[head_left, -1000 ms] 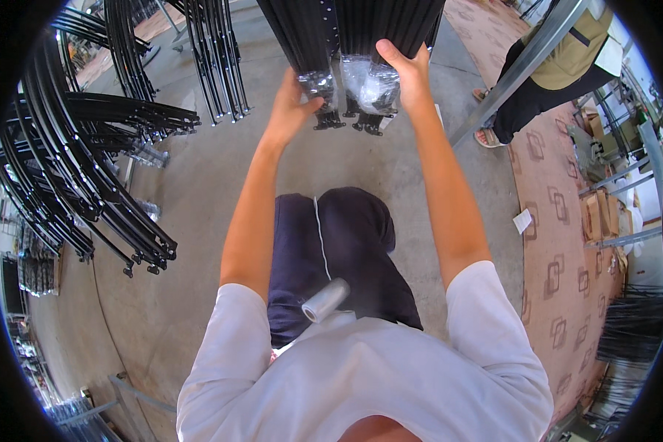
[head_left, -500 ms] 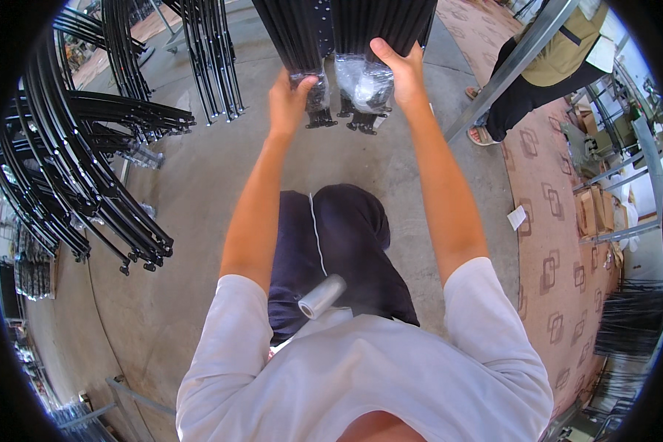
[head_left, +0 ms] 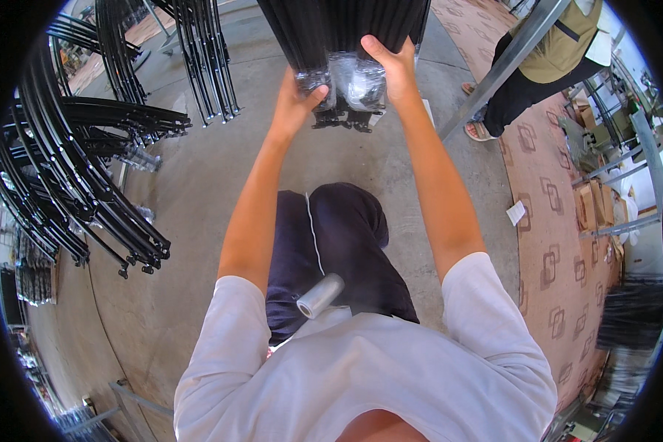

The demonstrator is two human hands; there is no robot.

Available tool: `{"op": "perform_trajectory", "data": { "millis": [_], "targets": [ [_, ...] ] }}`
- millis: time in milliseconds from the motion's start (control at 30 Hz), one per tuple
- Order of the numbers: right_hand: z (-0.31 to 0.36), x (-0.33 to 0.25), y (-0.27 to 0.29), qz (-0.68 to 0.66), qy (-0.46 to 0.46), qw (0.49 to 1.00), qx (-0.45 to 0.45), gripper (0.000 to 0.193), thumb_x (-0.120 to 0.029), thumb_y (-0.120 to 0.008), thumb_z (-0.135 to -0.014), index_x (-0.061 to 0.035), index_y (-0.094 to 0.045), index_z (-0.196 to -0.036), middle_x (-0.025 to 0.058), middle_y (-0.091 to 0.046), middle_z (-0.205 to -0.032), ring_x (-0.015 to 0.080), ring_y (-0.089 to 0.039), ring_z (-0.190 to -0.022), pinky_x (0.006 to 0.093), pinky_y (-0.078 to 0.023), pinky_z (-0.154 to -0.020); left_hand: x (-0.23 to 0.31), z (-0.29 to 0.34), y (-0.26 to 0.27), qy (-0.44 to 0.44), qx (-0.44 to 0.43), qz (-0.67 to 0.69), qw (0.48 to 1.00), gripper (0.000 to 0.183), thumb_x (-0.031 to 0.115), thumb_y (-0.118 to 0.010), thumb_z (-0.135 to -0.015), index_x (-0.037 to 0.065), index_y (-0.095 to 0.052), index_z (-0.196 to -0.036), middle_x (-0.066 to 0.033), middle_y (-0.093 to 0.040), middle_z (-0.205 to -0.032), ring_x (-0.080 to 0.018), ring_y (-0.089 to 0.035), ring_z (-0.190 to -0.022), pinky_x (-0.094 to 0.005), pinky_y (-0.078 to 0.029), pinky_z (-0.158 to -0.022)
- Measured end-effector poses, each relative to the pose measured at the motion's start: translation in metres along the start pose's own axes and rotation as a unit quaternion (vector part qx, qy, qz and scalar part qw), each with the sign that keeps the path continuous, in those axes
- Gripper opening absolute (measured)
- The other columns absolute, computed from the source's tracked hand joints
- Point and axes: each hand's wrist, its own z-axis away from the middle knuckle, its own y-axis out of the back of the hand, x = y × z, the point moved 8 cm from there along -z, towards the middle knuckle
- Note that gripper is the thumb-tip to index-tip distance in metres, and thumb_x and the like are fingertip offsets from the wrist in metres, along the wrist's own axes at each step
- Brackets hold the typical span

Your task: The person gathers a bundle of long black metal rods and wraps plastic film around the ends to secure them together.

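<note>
Two bundles of black metal tubes hang side by side in front of me, their upper parts cut off by the picture's top edge. Around the left bundle [head_left: 293,37] is my left hand [head_left: 296,103], thumb toward the middle. My right hand [head_left: 394,70] grips the right bundle [head_left: 351,37] from its outer side, thumb across the front. Clear plastic film [head_left: 357,79] wraps both near the lower ends, where small black end fittings [head_left: 346,119] stick out. The bundles touch each other. A roll of clear film [head_left: 320,296] rests at my waist over my dark trousers.
Racks of curved black tubes [head_left: 96,169] stand at the left, with more hanging tubes [head_left: 205,66] farther back. A slanting grey metal post [head_left: 504,70] rises at the right; behind it a person [head_left: 545,62] stands on patterned carpet [head_left: 549,199]. Cartons [head_left: 593,206] sit on a far-right frame.
The gap between the two bundles has closed. My left hand has moved slightly right and down with its bundle, and my right hand slightly left with the other.
</note>
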Motion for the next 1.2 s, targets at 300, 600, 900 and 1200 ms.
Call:
{"op": "perform_trajectory", "data": {
  "millis": [300,600,900,1200],
  "targets": [
    [0.001,-0.003,-0.001,-0.014,-0.024,1.0,0.006,0.045,-0.017,-0.071,-0.067,-0.0007,-0.048,-0.102,0.0049,-0.056,-0.094,0.0121,-0.05,-0.085,0.0239,-0.039,-0.077,-0.017,0.009,-0.003,0.07,-0.009,0.196,0.978,0.051,0.041,-0.026,-0.091,0.003,-0.032,-0.125,-0.0057,-0.04,-0.121,-0.0158,-0.034,-0.113,-0.0301,-0.023,-0.097],
    [0.002,-0.005,-0.002,-0.038,-0.048,0.997,0.035,0.049,-0.018,-0.075,-0.062,0.0,-0.048,-0.099,0.0052,-0.055,-0.09,0.0119,-0.051,-0.082,0.0243,-0.04,-0.074,-0.003,0.017,-0.014,0.175,0.041,0.233,0.956,0.049,0.032,-0.028,-0.092,0.004,-0.02,-0.131,-0.0056,-0.029,-0.13,-0.0163,-0.027,-0.12,-0.0308,-0.019,-0.1],
    [0.001,0.004,0.003,-0.029,-0.019,0.999,0.019,0.048,-0.012,-0.071,-0.065,-0.0011,-0.047,-0.106,0.0031,-0.053,-0.095,0.0109,-0.049,-0.089,0.0233,-0.038,-0.078,0.006,0.022,-0.036,0.062,0.003,0.089,0.994,0.048,0.02,-0.044,-0.088,0.007,-0.021,-0.129,-0.0055,-0.033,-0.126,-0.015,-0.03,-0.116,-0.029,-0.02,-0.098],
    [0.004,0.006,0.002,0.002,-0.033,0.999,0.015,0.051,-0.013,-0.073,-0.062,-0.0016,-0.048,-0.105,0.0034,-0.054,-0.092,0.012,-0.05,-0.086,0.0247,-0.039,-0.077,0.005,0.027,-0.024,0.051,0.02,0.05,0.997,0.04,0.013,-0.046,-0.087,0.004,-0.031,-0.123,-0.0044,-0.041,-0.121,-0.0133,-0.038,-0.109,-0.0278,-0.027,-0.095]
  ]
}}
